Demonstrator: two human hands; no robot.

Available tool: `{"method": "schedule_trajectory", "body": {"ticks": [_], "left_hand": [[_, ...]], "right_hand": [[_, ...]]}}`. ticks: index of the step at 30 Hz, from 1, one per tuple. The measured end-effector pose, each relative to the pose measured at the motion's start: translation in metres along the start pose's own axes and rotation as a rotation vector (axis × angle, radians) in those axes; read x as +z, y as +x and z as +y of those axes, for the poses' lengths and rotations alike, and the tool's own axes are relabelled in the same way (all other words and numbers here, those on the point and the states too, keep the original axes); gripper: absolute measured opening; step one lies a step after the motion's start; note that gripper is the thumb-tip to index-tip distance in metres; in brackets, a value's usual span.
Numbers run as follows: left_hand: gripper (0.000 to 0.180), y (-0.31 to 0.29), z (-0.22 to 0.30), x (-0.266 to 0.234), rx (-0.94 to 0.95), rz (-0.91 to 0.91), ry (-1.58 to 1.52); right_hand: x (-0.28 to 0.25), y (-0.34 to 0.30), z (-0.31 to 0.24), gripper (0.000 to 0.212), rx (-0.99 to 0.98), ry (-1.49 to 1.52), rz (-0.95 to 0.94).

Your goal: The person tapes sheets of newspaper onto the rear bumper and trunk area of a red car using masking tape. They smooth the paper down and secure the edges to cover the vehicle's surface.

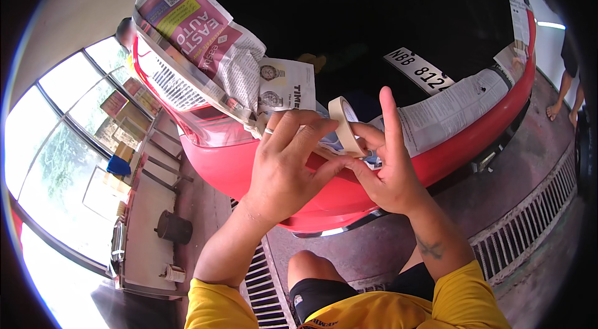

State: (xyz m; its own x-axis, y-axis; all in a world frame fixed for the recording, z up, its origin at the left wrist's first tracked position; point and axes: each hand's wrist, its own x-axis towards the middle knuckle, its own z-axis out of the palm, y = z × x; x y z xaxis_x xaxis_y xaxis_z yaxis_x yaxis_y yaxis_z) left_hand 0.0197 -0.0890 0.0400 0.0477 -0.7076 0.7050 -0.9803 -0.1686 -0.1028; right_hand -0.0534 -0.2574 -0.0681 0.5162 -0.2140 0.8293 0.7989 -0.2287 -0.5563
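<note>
A roll of cream masking tape [347, 128] is held up over the rear bumper of a red car [227, 167]. My right hand [393, 170] grips the roll, its index finger pointing up and its other fingers at the roll's inner side. On the roll's left side my left hand [288, 158], with a ring, has its fingers bent and closed at the tape's edge. Both thumb tips meet just below the roll. Newspaper sheets [451, 105] cover the bumper's upper edge behind my hands, and more newspaper [240, 58] covers the left rear corner.
A number plate [418, 72] sits on the dark rear of the car. Floor gratings [529, 223] run to the right and below. At left stand a black bucket [174, 227] and a shelf with boxes and a blue item [118, 165]. Another person's bare legs [564, 95] show at far right.
</note>
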Motion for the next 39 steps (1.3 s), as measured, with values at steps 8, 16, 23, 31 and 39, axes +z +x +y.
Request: {"method": "schedule_trajectory", "body": {"ticks": [8, 16, 23, 31, 39], "left_hand": [[0.055, -0.023, 0.012, 0.023, -0.147, -0.010, -0.180], [0.040, -0.057, 0.008, 0.043, -0.214, -0.120, -0.336], [0.035, -0.055, 0.006, 0.030, -0.169, -0.053, -0.311], [0.021, -0.083, 0.015, 0.037, -0.091, -0.080, 0.012], [0.018, -0.078, 0.014, 0.005, -0.517, -0.200, -0.715]], "right_hand": [[0.004, -0.022, 0.005, 0.096, -0.167, -0.497, 0.011], [0.008, -0.051, 0.007, 0.085, -0.220, -0.555, 0.002], [0.001, -0.067, 0.004, 0.088, -0.178, -0.535, -0.130], [0.006, -0.057, -0.017, 0.091, -0.134, -0.545, -0.299], [-0.013, -0.037, -0.033, 0.073, -0.158, -0.520, -0.221]]}}
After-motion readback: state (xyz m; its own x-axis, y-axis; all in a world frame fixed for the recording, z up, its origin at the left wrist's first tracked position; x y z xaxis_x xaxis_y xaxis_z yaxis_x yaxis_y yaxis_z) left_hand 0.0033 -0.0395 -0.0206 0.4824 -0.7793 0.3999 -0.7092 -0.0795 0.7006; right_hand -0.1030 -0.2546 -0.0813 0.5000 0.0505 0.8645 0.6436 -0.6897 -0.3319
